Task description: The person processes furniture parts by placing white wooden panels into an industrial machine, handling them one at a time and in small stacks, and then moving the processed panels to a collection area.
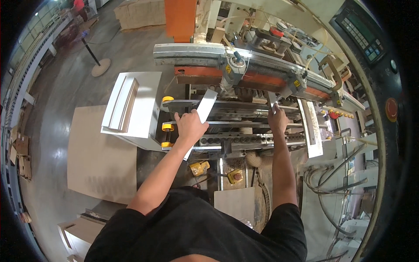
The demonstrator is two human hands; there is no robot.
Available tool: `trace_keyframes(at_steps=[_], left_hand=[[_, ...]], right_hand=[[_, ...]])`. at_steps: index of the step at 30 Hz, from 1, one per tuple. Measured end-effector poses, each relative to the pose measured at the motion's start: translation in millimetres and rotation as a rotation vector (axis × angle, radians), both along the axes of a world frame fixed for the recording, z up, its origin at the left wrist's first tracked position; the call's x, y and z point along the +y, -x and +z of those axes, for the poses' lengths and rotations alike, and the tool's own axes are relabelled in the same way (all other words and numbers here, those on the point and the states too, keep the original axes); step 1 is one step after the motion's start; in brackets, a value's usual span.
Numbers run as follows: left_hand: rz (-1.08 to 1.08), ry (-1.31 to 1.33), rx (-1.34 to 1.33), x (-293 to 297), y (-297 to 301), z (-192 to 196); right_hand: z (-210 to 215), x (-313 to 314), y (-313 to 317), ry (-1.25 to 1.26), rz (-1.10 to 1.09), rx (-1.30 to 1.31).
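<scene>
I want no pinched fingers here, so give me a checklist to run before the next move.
1. Left hand holding the white strip: ok.
2. That strip square to the metal rails: not ok, it slants across them.
3. Right hand gripping the narrow pale strip: cannot tell, the fingers' undersides are hidden.
4. Left hand apart from the metal head on the crossbeam: ok.
5. Red button on the control panel uncovered: ok.

Two grips, three yellow rollers, one control panel
</scene>
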State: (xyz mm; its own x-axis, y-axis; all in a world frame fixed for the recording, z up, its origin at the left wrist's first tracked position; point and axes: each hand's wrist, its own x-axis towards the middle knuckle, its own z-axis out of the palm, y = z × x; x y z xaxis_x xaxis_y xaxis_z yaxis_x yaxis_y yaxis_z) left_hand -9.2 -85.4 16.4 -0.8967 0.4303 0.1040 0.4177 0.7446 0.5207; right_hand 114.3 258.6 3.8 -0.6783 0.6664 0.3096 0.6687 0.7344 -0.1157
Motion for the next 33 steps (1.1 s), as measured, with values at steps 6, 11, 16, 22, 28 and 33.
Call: trace_keyframes(at_steps=[6, 11, 16, 22, 28, 33], left_hand=[[0.025, -0.064, 0.048, 26.3, -8.1, -12.8], [0.105, -0.082, 0.062, 60.2, -21.6, -10.6], [0.163, -0.068, 0.005, 78.9, -18.9, -5.5], [0.203, -0.111, 0.058, 84.6, -11.5, -4.5], [0.246, -0.079, 0.004, 88.8, -15.3, -6.4], [0.243, -0.121, 0.034, 87.8, -8.5, -7.1]], right_hand=[[-4.9, -0.2, -1.7, 0.084, -0.022, 0.041], [-0.8, -1.2, -2.9, 0.036, 0.009, 0.058], [-3.0, -2.3, -2.6, 0.053, -0.01, 0.042], [-4.7, 1.6, -5.1, 0.039, 0.025, 0.061], [-3.5, 6.2, -3.7, 0.054, -0.012, 0.007], [6.3, 4.6, 1.7, 0.03, -0.004, -0.044]])
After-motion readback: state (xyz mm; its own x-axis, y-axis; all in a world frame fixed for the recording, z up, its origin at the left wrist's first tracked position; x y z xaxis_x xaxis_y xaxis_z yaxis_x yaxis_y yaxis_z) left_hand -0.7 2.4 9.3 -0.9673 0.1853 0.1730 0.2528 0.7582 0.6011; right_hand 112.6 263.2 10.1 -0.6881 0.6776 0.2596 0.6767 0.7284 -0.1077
